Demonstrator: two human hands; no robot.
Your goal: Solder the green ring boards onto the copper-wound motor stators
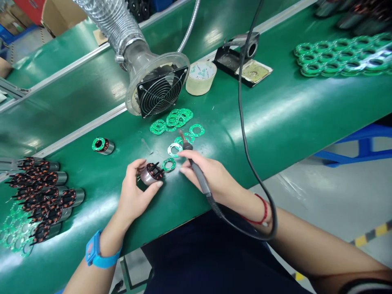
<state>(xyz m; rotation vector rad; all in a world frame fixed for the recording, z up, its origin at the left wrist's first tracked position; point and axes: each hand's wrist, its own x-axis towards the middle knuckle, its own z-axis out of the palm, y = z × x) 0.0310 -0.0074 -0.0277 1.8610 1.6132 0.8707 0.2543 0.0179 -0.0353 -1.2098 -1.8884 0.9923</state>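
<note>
My left hand (134,200) is wrapped round a small motor stator (150,174), a metal cylinder with copper windings and black prongs that face right. A green ring-shaped circuit board (168,165) lies just beside its pronged end. In my right hand (219,177) is a soldering iron (199,174), its tip pointing up and away over the loose boards. Near my right fingertips lies a white-faced ring board (174,150). Behind it is a loose group of green ring boards (173,119), some overlapping.
A fume extractor (161,96) hangs over the bench, with a tape roll (200,83) and iron stand (235,53) beyond. Several stators (50,192) stand left; one with a board (104,145) stands apart. Stacked ring boards (343,57) lie right. The iron's cable (241,106) loops over my right arm.
</note>
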